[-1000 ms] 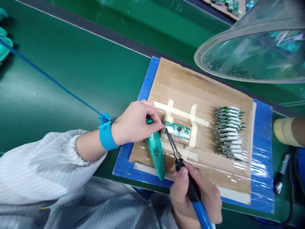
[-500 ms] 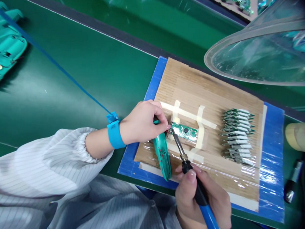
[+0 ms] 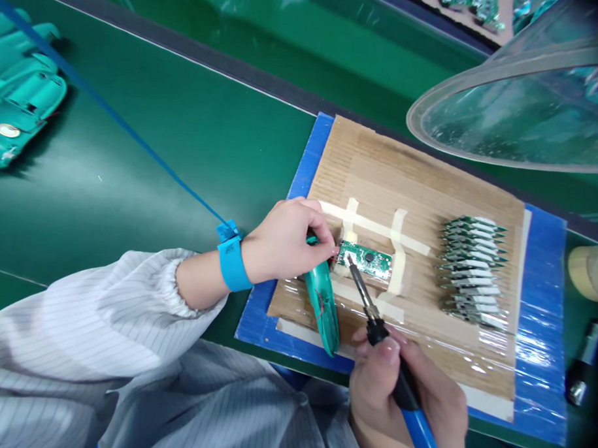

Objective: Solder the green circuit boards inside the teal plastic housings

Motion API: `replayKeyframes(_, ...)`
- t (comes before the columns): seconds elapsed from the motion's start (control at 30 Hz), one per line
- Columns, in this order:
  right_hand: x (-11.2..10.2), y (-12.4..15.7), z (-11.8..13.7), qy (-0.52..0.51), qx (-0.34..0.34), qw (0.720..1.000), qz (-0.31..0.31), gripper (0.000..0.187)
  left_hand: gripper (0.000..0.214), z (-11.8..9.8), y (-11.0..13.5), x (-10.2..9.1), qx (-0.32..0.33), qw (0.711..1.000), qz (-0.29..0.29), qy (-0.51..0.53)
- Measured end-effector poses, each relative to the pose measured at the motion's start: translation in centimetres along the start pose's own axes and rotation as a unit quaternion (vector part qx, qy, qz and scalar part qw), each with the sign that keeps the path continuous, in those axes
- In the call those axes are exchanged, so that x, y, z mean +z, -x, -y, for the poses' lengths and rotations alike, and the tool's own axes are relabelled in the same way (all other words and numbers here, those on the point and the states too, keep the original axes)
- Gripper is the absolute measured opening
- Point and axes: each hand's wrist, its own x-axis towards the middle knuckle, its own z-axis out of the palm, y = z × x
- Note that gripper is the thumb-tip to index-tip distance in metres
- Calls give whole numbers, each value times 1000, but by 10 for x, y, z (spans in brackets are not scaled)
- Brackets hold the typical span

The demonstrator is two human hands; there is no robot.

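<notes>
My left hand, with a blue wrist strap, is closed in a pinch at the left end of a small green circuit board. Under its fingers lies a teal plastic shell with thin red wires. The board sits inside a frame of masking tape on a cardboard pad. My right hand grips a soldering iron with a blue handle. Its tip touches the board's left end, right beside my left fingertips.
A row of several green circuit boards stands on the pad's right side. The pad lies on a blue board on a green mat. A clear plastic hood hangs at upper right. Teal shells lie far left.
The view has drifted, so everything sits slightly further right in the picture. Both hands keep their grips, and the iron's tip stays at the board's left end.
</notes>
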Motion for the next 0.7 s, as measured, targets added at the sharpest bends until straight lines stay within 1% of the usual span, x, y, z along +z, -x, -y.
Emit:
replayKeyframes(0.13, 9, -1, 2, 12, -3, 997, -80, 23, 12, 1, 0, 1, 4, 1000, 0, 2)
replayKeyframes(0.2, 12, -2, 2, 9, -2, 995, -96, 24, 13, 1, 0, 1, 7, 1000, 0, 7)
replayKeyframes(0.3, 15, -3, 1, -7, -15, 993, -113, 20, 13, 3, 0, 2, 11, 1000, -5, 22)
replayKeyframes(0.5, 14, -3, -4, -29, -43, 992, -114, 15, 11, 6, 0, -1, 29, 997, -10, 75)
replayKeyframes(0.57, 12, -3, -5, -33, -49, 992, -107, 15, 10, 5, 1, -3, 31, 998, 4, 57)
replayKeyframes(0.7, 10, -3, -4, -27, -30, 995, -89, 16, 6, 1, 2, -4, 23, 998, 59, -12)
